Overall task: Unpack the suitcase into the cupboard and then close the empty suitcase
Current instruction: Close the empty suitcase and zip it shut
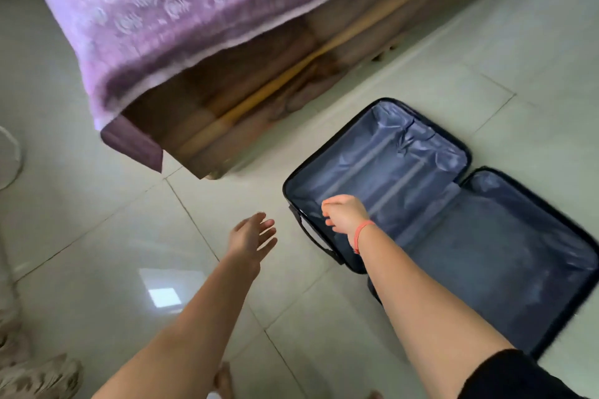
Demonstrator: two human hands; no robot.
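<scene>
Suitcase (453,220), empty and stiff-shelled, should swing shut lightly from its near rim, where the right hand (345,214) reaches, grip unclear through blur; left hand (252,233) spreads open.

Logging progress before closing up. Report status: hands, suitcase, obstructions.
Left hand open, over floor. Right hand over suitcase rim, grip unclear. Suitcase open flat, both halves look empty. Bed close beside; nothing lies across the halves.
</scene>
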